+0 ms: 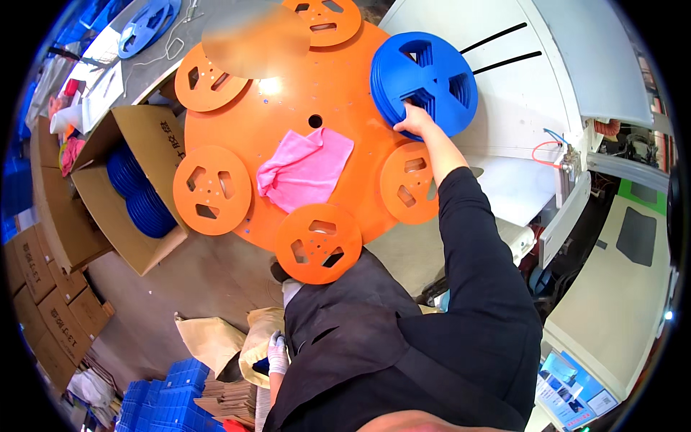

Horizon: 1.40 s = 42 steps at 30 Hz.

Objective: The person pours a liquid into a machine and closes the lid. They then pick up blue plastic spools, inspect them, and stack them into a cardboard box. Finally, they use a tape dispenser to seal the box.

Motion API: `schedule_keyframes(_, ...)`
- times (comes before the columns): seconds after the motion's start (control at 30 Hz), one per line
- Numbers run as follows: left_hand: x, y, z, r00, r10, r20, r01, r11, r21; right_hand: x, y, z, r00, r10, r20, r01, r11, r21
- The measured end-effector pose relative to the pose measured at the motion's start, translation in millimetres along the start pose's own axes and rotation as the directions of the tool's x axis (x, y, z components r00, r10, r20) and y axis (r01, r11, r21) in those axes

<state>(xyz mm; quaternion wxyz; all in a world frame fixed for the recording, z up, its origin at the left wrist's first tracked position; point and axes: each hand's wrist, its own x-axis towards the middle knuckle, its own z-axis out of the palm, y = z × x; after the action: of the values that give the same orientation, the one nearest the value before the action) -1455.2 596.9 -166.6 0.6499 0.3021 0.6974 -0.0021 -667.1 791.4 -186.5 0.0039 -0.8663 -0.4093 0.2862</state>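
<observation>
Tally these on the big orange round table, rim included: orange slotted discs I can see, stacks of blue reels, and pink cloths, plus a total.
Orange slotted discs: 5
Stack of blue reels: 1
Pink cloth: 1
Total: 7

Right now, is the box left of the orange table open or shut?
Open: the box's flaps stand apart, and blue reels show inside.

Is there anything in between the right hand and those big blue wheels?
No, nothing visible is in between: the right hand is touching the stack of blue wheels at its lower edge. The pink cloth lies off to the left, not between them.
</observation>
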Motion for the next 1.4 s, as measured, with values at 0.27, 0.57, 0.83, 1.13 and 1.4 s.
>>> schedule_keyframes(0.27, 42.3, 5.6, -87.2, 0.965, 0.209, 0.161, -0.247, 0.931, 0.270, -162.7, -144.7, 19.5, 0.969, 0.079, -0.235, -0.024, 0.974, 0.227)
schedule_keyframes(0.57, 103.5, -9.0, -263.7, 0.977, 0.169, -0.133, -0.207, 0.910, -0.358, -379.0, -363.1, 27.5, 0.998, -0.036, 0.053, -0.063, -0.390, 0.919)
schedule_keyframes(0.83, 99.7, -49.9, -355.3, 0.909, 0.163, -0.383, -0.337, 0.829, -0.447, -394.1, -496.0, 78.5, 0.728, -0.661, -0.181, -0.324, -0.564, 0.759)
schedule_keyframes(1.13, 39.2, 136.4, -354.5, 0.529, 0.503, -0.684, -0.735, 0.674, -0.073, -385.7, -553.9, 82.6, 0.665, -0.718, -0.205, -0.461, -0.611, 0.644)
schedule_keyframes(1.4, -51.1, 404.3, -278.9, 0.046, 0.999, 0.023, -0.549, 0.006, 0.836, -348.7, -587.3, 83.8, 0.653, -0.736, -0.177, -0.509, -0.600, 0.617)
